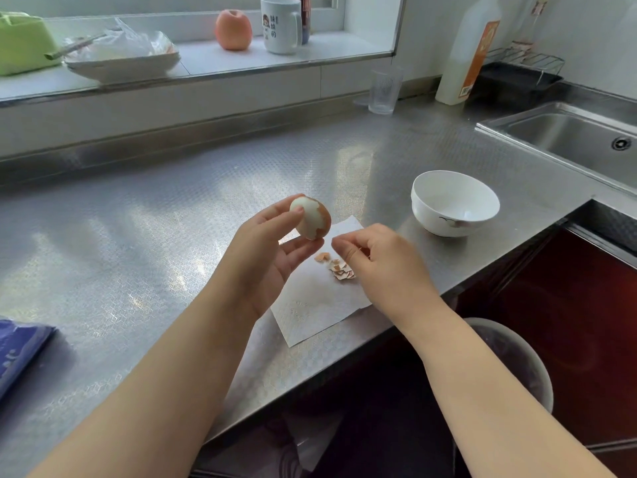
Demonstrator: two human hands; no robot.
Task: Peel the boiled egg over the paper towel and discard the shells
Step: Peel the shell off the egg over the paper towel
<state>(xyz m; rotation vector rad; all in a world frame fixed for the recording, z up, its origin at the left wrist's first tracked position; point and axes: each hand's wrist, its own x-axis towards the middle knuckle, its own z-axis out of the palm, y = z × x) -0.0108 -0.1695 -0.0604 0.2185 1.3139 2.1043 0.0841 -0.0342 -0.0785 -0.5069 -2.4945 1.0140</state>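
Note:
My left hand (pixel 272 250) holds a boiled egg (pixel 311 218) above the counter. The egg is partly peeled: white shows on its left and top, brown shell remains on its right side. A white paper towel (pixel 310 305) lies flat on the steel counter below, with a small heap of brown shell pieces (pixel 339 267) on it. My right hand (pixel 382 263) hovers just over that heap, fingers curled and pinched together. Whether a shell bit sits between its fingertips is hidden.
A white bowl (pixel 455 201) stands right of the towel. A sink (pixel 568 139) lies at the far right. A bin with a liner (pixel 517 360) sits on the floor below the counter edge. A glass (pixel 385 91), bottle (pixel 468 53), mug (pixel 281 25) and apple (pixel 233 29) stand at the back.

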